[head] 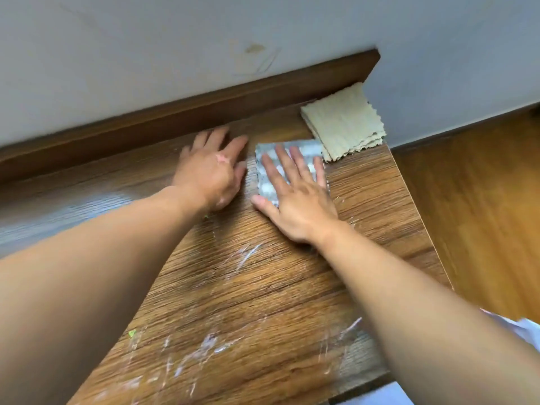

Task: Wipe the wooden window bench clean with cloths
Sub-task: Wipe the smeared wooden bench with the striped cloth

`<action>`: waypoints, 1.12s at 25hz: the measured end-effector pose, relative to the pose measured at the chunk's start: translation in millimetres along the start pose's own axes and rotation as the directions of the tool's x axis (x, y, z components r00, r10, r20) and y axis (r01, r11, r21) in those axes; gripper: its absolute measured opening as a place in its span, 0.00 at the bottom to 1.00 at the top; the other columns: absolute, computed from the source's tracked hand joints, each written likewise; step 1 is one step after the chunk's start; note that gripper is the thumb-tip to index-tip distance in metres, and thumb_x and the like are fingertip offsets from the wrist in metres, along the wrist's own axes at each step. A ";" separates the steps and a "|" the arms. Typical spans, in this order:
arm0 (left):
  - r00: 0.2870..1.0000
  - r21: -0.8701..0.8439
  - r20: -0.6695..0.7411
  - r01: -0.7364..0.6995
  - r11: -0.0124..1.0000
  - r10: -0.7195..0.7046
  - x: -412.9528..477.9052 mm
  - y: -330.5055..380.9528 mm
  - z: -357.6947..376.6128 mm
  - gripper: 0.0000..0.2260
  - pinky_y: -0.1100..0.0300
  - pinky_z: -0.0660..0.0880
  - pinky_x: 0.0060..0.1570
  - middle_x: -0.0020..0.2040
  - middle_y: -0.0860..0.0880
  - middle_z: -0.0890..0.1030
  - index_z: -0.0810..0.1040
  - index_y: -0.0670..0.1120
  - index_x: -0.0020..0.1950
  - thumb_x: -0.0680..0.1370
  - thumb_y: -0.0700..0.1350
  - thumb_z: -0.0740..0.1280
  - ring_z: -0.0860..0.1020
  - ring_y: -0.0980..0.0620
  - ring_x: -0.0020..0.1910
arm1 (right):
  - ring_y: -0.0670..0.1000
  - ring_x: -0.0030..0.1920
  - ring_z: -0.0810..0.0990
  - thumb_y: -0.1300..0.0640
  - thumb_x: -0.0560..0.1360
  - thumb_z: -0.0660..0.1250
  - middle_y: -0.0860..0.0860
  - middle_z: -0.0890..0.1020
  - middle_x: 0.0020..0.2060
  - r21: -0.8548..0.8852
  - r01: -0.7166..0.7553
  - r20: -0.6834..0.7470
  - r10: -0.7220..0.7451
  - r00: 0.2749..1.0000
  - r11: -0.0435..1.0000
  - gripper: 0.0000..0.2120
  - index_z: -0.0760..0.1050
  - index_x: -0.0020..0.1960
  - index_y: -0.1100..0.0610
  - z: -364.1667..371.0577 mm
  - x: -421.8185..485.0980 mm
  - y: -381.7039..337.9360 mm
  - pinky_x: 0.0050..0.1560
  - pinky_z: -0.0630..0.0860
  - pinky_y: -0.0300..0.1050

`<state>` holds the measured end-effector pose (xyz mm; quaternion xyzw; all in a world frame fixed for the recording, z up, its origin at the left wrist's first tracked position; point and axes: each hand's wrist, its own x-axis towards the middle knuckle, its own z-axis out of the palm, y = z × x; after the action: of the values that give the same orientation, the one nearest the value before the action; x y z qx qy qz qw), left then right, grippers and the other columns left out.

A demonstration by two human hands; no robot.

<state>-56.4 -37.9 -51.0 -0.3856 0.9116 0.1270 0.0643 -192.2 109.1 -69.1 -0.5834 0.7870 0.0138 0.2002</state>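
1. Bench [263,273]: a wooden top with a coarse grain, rigid and fixed. White smears and scratch-like streaks cover the near part; one small green fleck lies at the near left. It takes full hand pressure without risk.
2. Grey cloth [264,178]: a folded, patterned pad lying flat on the bench, near its far right corner. Judged light, soft and limp; it will bunch or slide on the smooth top unless pressed down.
3. Right hand [295,203]: laid flat on the grey cloth, fingers spread wide, palm down. It presses rather than pinches; nothing is closed in the fingers.
4. Left hand [211,173]: flat on the bare bench just left of the grey cloth, fingers extended, holding nothing. A pink mark shows on its back.
5. Beige cloth [343,124]: folded in layers, scalloped edges, in the far right corner of the bench, touching the grey cloth's far edge. No hand touches it.
6. Handling: keep the palm centred on the pad so the folds stay stacked. To lift either cloth, pinch all layers at one edge.
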 end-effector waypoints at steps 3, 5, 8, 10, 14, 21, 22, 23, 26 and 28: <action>0.997 -0.025 0.044 -0.056 0.998 0.057 6.7 29.3 1.1 0.27 0.38 0.59 0.74 0.82 0.46 0.57 0.59 0.57 0.80 0.82 0.60 0.58 0.56 0.41 0.79 | 0.52 0.82 0.35 0.25 0.78 0.40 0.49 0.39 0.83 0.000 -0.040 0.004 0.040 0.999 0.999 0.41 0.41 0.84 0.45 30.1 -107.1 9.2 0.79 0.36 0.63; 0.995 -0.046 0.102 -0.016 0.999 0.021 13.9 45.6 0.8 0.29 0.37 0.54 0.75 0.83 0.46 0.52 0.54 0.57 0.81 0.82 0.62 0.56 0.52 0.41 0.80 | 0.53 0.82 0.37 0.25 0.78 0.42 0.49 0.41 0.83 -0.014 -0.078 0.041 0.078 0.996 0.997 0.41 0.43 0.84 0.46 45.6 -168.8 10.1 0.78 0.39 0.64; 0.982 0.012 0.184 0.040 0.999 -0.041 20.8 57.1 6.5 0.33 0.35 0.47 0.76 0.84 0.47 0.45 0.46 0.57 0.82 0.81 0.66 0.51 0.44 0.41 0.82 | 0.54 0.82 0.39 0.24 0.78 0.42 0.49 0.42 0.83 -0.007 -0.124 0.072 0.124 0.990 0.992 0.42 0.43 0.84 0.47 47.1 -176.8 17.6 0.78 0.42 0.65; 0.975 0.060 0.214 0.038 0.997 -0.050 23.4 58.4 10.5 0.34 0.36 0.43 0.77 0.84 0.48 0.41 0.42 0.58 0.82 0.80 0.68 0.48 0.40 0.42 0.82 | 0.53 0.81 0.34 0.22 0.75 0.38 0.49 0.39 0.83 0.031 -0.221 0.012 0.221 0.975 0.975 0.45 0.39 0.83 0.46 31.2 -129.3 32.4 0.78 0.38 0.65; 0.963 0.093 0.262 0.045 0.995 -0.068 25.6 53.8 13.9 0.35 0.37 0.39 0.77 0.83 0.50 0.35 0.37 0.60 0.81 0.79 0.71 0.45 0.35 0.44 0.81 | 0.53 0.80 0.29 0.22 0.74 0.37 0.50 0.34 0.82 0.126 -0.482 -0.006 0.486 0.874 0.867 0.46 0.35 0.83 0.48 -4.0 -37.5 66.7 0.78 0.33 0.65; 0.990 0.066 0.136 0.039 0.997 -0.048 17.0 48.0 26.9 0.35 0.35 0.38 0.76 0.83 0.49 0.39 0.41 0.60 0.81 0.78 0.72 0.44 0.37 0.45 0.81 | 0.55 0.82 0.37 0.23 0.77 0.45 0.50 0.40 0.83 0.118 -0.147 0.038 0.143 0.989 0.982 0.44 0.42 0.84 0.47 45.0 -159.6 -18.9 0.77 0.38 0.65; 0.989 0.072 0.140 0.033 0.997 -0.043 18.8 51.0 27.3 0.35 0.36 0.38 0.76 0.83 0.49 0.39 0.41 0.60 0.81 0.78 0.72 0.43 0.37 0.44 0.81 | 0.55 0.82 0.37 0.22 0.76 0.45 0.49 0.39 0.82 0.095 -0.142 0.033 0.139 0.990 0.985 0.44 0.42 0.84 0.45 42.2 -157.7 -0.5 0.77 0.36 0.64; 0.988 0.079 0.152 0.030 0.996 -0.042 20.9 53.0 27.1 0.35 0.36 0.38 0.76 0.83 0.49 0.38 0.40 0.60 0.81 0.78 0.72 0.43 0.36 0.44 0.81 | 0.54 0.82 0.35 0.22 0.76 0.43 0.49 0.36 0.82 0.057 -0.181 0.006 0.181 0.983 0.982 0.43 0.39 0.83 0.44 36.4 -143.8 23.3 0.78 0.33 0.63; 0.977 0.096 0.204 0.037 0.995 -0.056 24.1 51.3 26.2 0.35 0.35 0.37 0.75 0.83 0.49 0.35 0.37 0.61 0.81 0.77 0.72 0.42 0.34 0.44 0.81 | 0.52 0.79 0.28 0.21 0.74 0.39 0.49 0.31 0.81 0.113 -0.392 -0.010 0.396 0.918 0.913 0.44 0.33 0.82 0.43 -3.0 -70.9 93.3 0.78 0.32 0.63; 0.975 0.100 0.215 0.038 0.994 -0.059 24.5 48.0 25.9 0.36 0.35 0.37 0.75 0.83 0.50 0.34 0.37 0.61 0.81 0.77 0.73 0.42 0.34 0.44 0.81 | 0.53 0.80 0.29 0.20 0.73 0.40 0.50 0.32 0.81 0.164 -0.482 0.007 0.488 0.873 0.861 0.46 0.33 0.82 0.44 -18.5 -34.8 114.4 0.79 0.35 0.63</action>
<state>-107.4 -15.3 -72.4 -0.3881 0.8943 0.1233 0.1852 -295.1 172.7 -64.9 -0.3489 0.9103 -0.0098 0.2227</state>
